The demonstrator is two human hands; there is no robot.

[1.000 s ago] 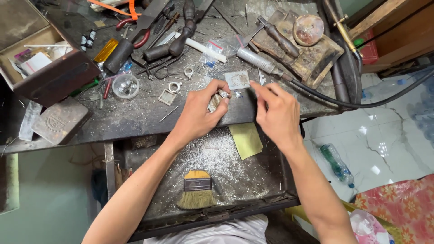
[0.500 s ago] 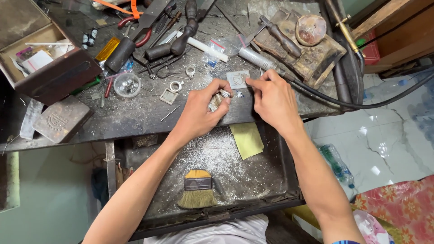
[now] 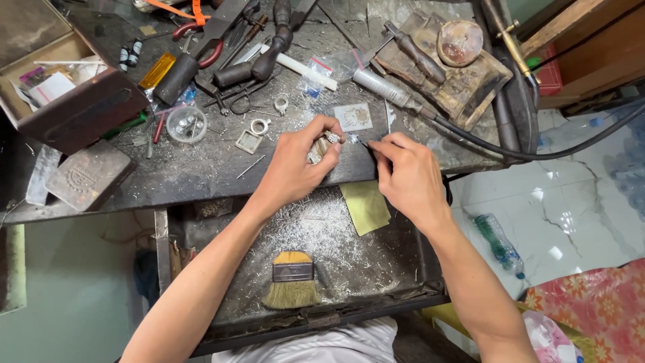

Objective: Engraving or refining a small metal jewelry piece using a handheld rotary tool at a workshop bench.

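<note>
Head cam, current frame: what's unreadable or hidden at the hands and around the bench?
- Small silvery piece pinched by the left hand: too small to identify; fingers cover most of it.
- Thin tool tip at the right hand: its shaft is hidden inside the fingers.
- Open brown wooden box: cut off by the left edge.
- Small round clear dish: contents too small.

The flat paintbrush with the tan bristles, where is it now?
In the head view, the paintbrush lies in the open drawer below the bench, among metal filings, nearer the left forearm and left of the yellow-green paper.
</note>
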